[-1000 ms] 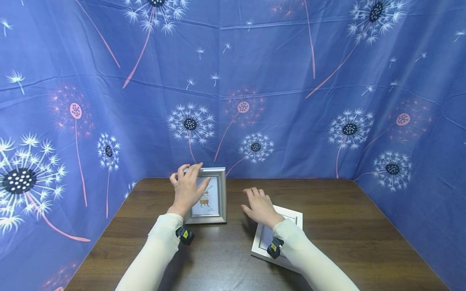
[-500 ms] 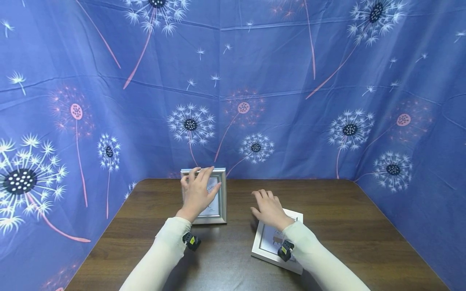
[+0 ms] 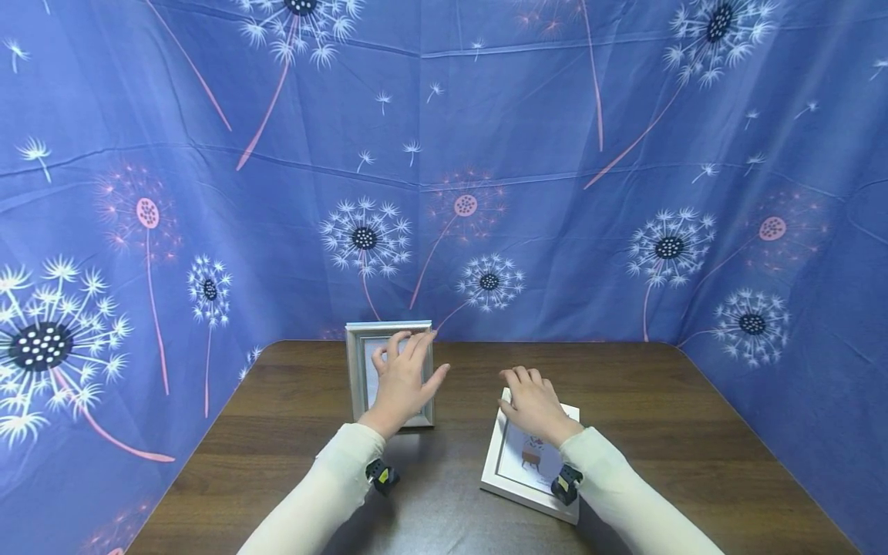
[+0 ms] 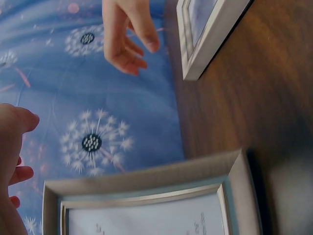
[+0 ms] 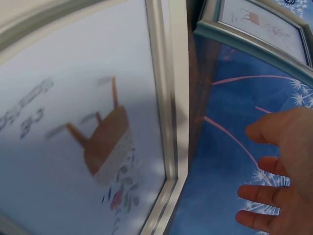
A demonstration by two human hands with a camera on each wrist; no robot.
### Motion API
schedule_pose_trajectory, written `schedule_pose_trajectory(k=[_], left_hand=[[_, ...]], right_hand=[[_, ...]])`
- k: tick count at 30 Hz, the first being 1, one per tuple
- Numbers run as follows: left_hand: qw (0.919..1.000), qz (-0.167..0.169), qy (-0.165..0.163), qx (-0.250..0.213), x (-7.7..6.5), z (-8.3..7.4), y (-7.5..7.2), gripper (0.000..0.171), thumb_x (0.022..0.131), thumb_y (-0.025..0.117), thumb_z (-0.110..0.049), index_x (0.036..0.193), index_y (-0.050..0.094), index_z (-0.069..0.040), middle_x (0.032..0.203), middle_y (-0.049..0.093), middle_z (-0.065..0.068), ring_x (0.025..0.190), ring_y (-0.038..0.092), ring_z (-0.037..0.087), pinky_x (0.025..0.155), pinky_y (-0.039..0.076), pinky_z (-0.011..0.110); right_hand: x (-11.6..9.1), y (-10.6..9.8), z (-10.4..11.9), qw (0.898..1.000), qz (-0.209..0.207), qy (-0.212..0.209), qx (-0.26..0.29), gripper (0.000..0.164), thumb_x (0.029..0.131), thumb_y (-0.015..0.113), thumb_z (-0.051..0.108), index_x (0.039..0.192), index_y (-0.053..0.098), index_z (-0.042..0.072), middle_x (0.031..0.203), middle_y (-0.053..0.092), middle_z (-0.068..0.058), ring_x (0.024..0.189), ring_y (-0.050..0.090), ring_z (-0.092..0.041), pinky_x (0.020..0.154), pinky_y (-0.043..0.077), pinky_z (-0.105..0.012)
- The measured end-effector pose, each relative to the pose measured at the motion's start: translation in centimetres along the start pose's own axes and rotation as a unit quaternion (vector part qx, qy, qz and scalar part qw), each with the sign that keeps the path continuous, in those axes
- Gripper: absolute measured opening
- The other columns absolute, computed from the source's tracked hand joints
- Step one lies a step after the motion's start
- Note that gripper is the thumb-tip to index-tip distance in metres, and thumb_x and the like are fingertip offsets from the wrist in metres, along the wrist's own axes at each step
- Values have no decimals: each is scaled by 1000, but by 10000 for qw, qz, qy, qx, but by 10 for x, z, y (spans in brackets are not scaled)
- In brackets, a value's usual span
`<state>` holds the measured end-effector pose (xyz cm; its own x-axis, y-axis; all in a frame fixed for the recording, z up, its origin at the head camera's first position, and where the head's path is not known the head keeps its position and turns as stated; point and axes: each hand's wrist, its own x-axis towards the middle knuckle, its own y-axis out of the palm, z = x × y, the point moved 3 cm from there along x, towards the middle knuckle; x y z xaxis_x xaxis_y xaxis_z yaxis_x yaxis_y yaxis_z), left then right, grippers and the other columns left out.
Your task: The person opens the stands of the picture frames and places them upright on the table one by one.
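Note:
In the head view, a silver-grey picture frame (image 3: pixel 356 378) stands upright near the table's back edge, its print partly hidden by my left hand (image 3: pixel 401 385). That hand hovers in front of it with spread, slightly bent fingers, holding nothing. To the right is a white picture frame (image 3: pixel 494 455) turned at an angle, with a brown-legged flower-pot drawing inside. Over its upper part hangs my right hand (image 3: pixel 536 407), fingers loosely bent around nothing. The right wrist view shows a gap between the white frame (image 5: pixel 180 98) and the right hand (image 5: pixel 288 166).
Both frames stand on a brown wooden table (image 3: pixel 659 432). A blue curtain (image 3: pixel 555 231) with dandelion prints hangs behind and on both sides of it. Dark wrist cameras are strapped over the white sleeves (image 3: pixel 326 478).
Both hands have drifted rightward: the left across the silver-grey frame's front, the right farther over the white frame. More of the white frame's drawing shows now. Neither frame has visibly moved.

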<state>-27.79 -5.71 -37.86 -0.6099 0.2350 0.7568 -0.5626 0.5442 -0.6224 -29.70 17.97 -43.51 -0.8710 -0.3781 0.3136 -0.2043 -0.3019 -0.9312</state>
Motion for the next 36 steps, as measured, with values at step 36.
schedule_pose_trajectory(k=[36], left_hand=[[9939,1053,274,151,-16,-45,49,59,90,69,-42,140,54,-13,130,59,0,123,41,25,94,26,51]], right_hand=[[-33,-11,-50,9985,-12,525,-182,42,90,66,18,127,55,0,122,56,-22,113,49,-45,87,41,-60]])
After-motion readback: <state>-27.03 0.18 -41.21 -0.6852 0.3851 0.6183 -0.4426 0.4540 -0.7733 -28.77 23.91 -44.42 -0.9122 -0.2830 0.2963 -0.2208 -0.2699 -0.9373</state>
